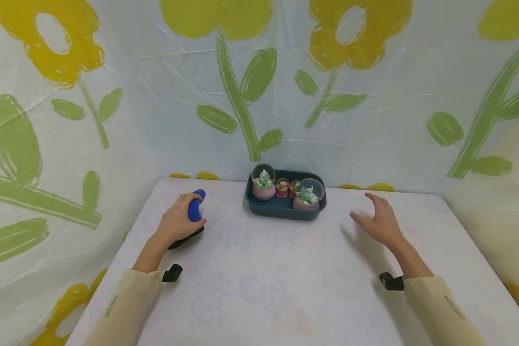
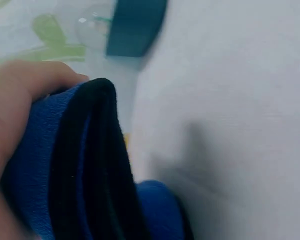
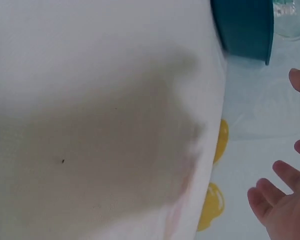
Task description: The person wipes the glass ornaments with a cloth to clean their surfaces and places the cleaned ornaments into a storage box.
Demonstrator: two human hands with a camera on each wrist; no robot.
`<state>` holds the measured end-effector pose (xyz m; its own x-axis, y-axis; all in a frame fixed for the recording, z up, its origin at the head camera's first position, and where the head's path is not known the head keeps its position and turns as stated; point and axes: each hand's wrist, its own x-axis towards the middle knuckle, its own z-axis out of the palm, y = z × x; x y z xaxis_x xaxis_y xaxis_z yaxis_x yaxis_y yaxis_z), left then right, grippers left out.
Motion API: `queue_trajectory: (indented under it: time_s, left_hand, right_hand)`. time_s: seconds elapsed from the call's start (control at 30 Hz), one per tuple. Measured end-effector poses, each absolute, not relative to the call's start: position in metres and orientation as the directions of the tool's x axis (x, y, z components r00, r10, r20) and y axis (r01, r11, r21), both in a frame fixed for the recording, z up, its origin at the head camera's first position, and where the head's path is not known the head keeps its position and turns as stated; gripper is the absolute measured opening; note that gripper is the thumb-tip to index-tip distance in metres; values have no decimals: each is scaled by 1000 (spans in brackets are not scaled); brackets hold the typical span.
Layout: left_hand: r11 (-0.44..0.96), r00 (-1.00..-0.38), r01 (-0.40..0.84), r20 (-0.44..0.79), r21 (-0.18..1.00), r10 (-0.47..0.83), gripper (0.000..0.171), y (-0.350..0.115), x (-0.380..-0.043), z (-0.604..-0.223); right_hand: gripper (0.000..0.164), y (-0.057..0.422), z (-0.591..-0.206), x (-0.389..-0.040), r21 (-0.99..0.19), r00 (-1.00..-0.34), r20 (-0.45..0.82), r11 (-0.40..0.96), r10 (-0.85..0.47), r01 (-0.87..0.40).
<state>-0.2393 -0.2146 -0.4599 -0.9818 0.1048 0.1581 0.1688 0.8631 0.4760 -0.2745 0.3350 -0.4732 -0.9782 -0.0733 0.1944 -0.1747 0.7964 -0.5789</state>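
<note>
At the left of the table, my left hand (image 1: 178, 218) grips a blue cloth item (image 1: 195, 210) with black edging. Close up in the left wrist view, the cloth item (image 2: 37, 145) looks folded, its black-bound edges lying together; its exact kind cannot be told. Thumb and fingers are on opposite sides of it, and part is hidden behind the hand. Over the right side of the table, my right hand (image 1: 382, 222) holds nothing, its thumb and fingers spread apart. In the right wrist view the fingers of that hand (image 3: 290, 210) show at the lower right.
A dark teal tray (image 1: 272, 210) stands at the table's back middle. In it are two larger snow globes with pink bases, one at the left (image 1: 264, 190) and one at the right (image 1: 308, 198), and two small red-based globes (image 1: 282, 191) between. Flower-printed cloth (image 1: 168, 120) hangs behind the table (image 1: 259, 269).
</note>
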Motion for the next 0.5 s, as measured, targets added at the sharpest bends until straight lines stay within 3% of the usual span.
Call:
queue_trajectory:
  time_s: [0.23,0.5]
  left_hand:
    - [823,-969,213,223,527,108,67,-204,-250,-487]
    - [743,-955,257,282,618,95,67,-182,-262,-509]
  right_hand:
    - [66,336,-472,-258,-522,-935,331,801,-127,-293]
    - [62,336,-466,-240,-551,-942,301,780,-145,-296]
